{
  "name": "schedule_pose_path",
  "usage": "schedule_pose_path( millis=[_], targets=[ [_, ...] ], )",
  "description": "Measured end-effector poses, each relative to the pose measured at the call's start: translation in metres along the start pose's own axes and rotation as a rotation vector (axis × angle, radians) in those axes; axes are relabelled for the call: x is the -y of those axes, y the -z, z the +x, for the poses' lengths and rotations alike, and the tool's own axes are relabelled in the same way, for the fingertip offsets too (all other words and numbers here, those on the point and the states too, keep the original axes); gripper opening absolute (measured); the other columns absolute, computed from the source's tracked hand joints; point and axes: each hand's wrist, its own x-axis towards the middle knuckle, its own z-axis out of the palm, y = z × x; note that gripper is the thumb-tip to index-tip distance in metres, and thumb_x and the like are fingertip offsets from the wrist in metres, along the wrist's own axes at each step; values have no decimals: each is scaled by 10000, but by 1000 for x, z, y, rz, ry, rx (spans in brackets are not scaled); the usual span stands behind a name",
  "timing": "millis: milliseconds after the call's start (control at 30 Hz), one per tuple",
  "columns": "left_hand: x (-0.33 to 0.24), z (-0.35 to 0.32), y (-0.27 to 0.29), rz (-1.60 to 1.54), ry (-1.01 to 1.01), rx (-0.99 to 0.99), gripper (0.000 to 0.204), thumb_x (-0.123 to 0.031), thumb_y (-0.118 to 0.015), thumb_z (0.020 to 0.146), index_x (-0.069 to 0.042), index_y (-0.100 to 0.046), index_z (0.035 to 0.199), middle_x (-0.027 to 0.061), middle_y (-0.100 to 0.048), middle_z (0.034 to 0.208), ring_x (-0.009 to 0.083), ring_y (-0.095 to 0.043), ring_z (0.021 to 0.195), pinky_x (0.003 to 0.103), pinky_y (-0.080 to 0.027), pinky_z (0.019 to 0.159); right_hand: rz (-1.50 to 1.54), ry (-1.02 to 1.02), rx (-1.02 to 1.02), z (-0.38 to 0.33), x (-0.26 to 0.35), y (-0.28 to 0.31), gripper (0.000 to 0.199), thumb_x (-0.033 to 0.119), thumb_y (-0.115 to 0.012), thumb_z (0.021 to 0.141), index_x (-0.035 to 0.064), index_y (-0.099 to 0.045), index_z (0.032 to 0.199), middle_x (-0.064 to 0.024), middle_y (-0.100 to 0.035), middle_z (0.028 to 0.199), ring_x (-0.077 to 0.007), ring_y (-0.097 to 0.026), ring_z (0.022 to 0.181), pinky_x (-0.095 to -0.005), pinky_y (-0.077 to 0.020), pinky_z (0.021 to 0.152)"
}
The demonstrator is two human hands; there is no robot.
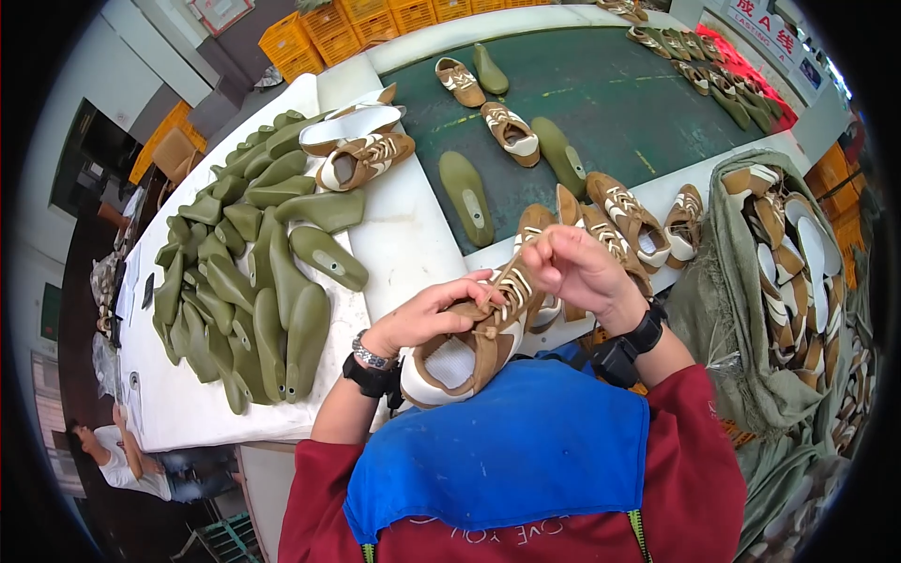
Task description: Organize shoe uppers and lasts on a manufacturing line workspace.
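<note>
I'm gripping the shoe (486,353) near its tongue (471,311), left fingers (450,296) nearly closed, pinching its lace (514,283), right fingers (547,261) tight together, the shoe resting against my apron (497,450), lasts (267,338) lying on the desk (396,249).

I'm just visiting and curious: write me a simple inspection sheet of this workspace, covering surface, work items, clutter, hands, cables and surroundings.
Surface: white tabletop beside a dark green surface.
Work items: one brown-and-white shoe at the hands, its laces threaded; similar shoes stand beyond it.
Clutter: many green foot-shaped forms piled at the left; a green sack of shoes at the right.
Left hand: thumb and fingers on the shoe by its opening.
Right hand: raised by the laces, fingers curled; whether they pinch a lace is unclear.
Cables: nothing seen.
Surroundings: orange-yellow crates behind; another person at the far left.
</note>
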Motion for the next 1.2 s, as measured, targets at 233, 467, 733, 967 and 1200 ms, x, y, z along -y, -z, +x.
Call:
schedule_pose_path(
  millis=[233,467,733,967,1200],
  targets=[
    [0,-3,-9,-5,127,-183,281,-180,-495,939,-21,-546,1165,60,-579,1116,110,-518,1026,269,-417,912,-1980,469,125,11,-24,-32,91,145,-658,779,86,-686,844,-11,-603,1133,-327,-340,1286,-565,-261,1014],
    [6,-8,-8,22,192,-277,264,-185,-521,929,30,-609,1055,56,-625,995,107,-571,911,254,-455,845,-2272,399,193,17,-37,-33,121,154,-648,722,125,-673,837,7,-568,1139,-332,-326,1300,-612,-241,1000],
    [-10,-2,-12,548,128,-360,240,-153,-506,886,37,-629,808,67,-651,714,129,-581,647,267,-460,792,-2363,432,523,31,-14,-41,120,161,-572,698,98,-651,634,-29,-536,790,-220,-492,1013,-505,-239,1076],
    [9,3,11,-178,241,-175,308,-166,-399,913,38,-614,830,91,-636,808,170,-590,774,278,-455,784,-2450,599,840,51,-10,-24,135,204,-585,701,168,-618,575,23,-498,716,-168,-462,830,-353,-324,911],
    [20,-18,20,-64,177,-604,280,-131,-426,898,26,-626,780,91,-650,775,143,-608,700,259,-488,693,-2477,866,692,70,-25,-16,118,209,-594,726,136,-610,634,17,-524,731,-161,-482,793,-378,-351,920]
  ],
)
